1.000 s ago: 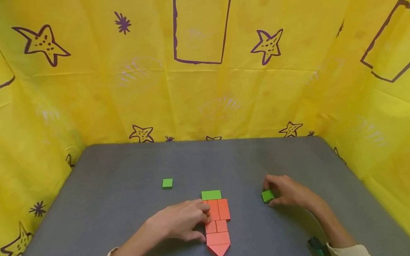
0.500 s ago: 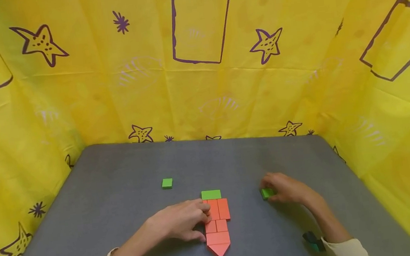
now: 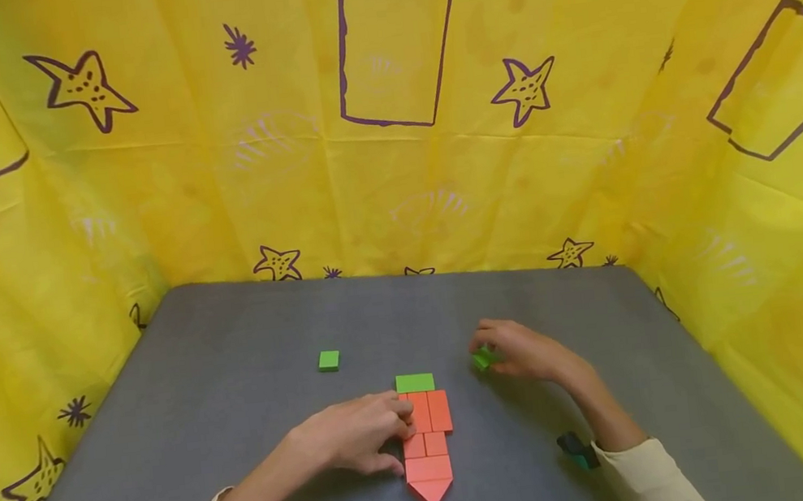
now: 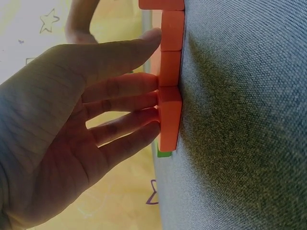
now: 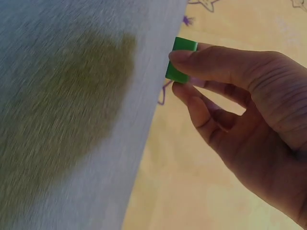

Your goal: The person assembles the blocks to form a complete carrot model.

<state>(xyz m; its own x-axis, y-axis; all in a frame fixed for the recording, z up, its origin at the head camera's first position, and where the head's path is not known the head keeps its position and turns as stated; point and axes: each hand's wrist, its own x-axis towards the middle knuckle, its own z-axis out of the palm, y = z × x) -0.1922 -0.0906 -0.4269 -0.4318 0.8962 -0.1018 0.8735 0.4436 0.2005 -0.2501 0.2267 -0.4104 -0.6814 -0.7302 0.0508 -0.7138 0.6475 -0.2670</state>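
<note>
In the head view a flat row of orange blocks (image 3: 428, 470) lies on the grey table, with a triangle at its near end. A green rectangular block (image 3: 415, 383) adjoins its far end. My left hand (image 3: 358, 433) rests its fingertips on the upper left part of the row. The left wrist view shows those fingers fairly straight against an orange block (image 4: 169, 120), the thumb touching farther along. To the right, my right hand (image 3: 526, 352) holds a small green block (image 5: 176, 73) between thumb and fingers, raised above the table. Its fingers partly hide the block.
A small green square block (image 3: 329, 362) lies left of the row's far end. The grey table (image 3: 233, 325) is enclosed by yellow cloth (image 3: 395, 186) with purple drawings at the back and sides. Dark straps (image 3: 577, 452) sit at both wrists.
My right hand has moved left and away from me, carrying the small green block. The left hand and the row of blocks stay where they were.
</note>
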